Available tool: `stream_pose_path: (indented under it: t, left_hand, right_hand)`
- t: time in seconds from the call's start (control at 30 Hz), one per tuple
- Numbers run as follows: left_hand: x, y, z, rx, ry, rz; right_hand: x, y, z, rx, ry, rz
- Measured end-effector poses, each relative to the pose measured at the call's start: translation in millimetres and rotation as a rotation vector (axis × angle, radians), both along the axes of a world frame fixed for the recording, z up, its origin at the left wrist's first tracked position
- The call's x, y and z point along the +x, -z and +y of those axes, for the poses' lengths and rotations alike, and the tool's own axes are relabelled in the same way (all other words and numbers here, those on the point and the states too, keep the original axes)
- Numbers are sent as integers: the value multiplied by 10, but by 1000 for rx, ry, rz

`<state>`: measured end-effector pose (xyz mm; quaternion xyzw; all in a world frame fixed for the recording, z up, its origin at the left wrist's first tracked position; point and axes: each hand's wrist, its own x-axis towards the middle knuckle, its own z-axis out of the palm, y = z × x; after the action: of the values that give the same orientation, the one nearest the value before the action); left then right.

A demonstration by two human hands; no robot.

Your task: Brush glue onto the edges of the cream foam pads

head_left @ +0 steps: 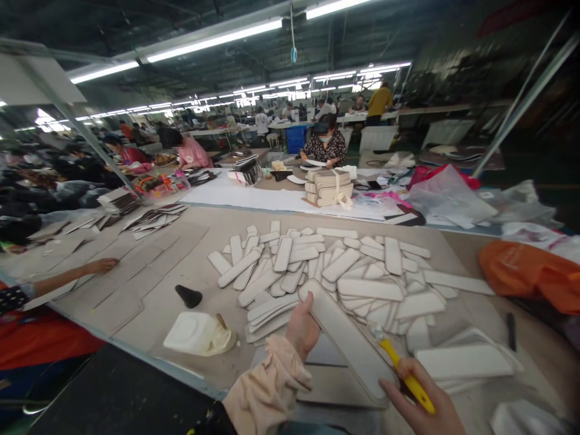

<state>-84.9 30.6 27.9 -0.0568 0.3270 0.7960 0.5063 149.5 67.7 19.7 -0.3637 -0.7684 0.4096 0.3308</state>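
Observation:
My left hand grips the upper left edge of a long, pale panel with rounded corners, which is tilted over the table. In my right hand is a brush with a yellow handle, its bristles pointing up and left past the panel's right edge. A finger of that hand also touches the panel's lower right end. Just beyond lies a wide heap of similar pale panels. More of them are stacked at the right.
A cut-open white plastic jug and a dark cone stand left of the heap. A co-worker's hand rests on flat sheets at far left. Orange cloth and plastic bags lie at right. Another person sits opposite, behind tied bundles.

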Motion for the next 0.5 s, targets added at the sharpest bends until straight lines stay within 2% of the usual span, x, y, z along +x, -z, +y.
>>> stream_pose_path:
  t: [0.1,0.23,0.37,0.5]
  left_hand:
    - [11,147,38,-22,100,15]
    - [-137,285,167,-114,123,33]
    - [-486,319,366,-186,173,54]
    - [-1012,319,648,-165,286,98]
  right_hand:
    - [-144,11,47,-78,15,-43]
    - [-365,63,111,-184,4,-92]
    - [-574,126,180,-146,-10,-126]
    - [-637,216,297,27,5,-159]
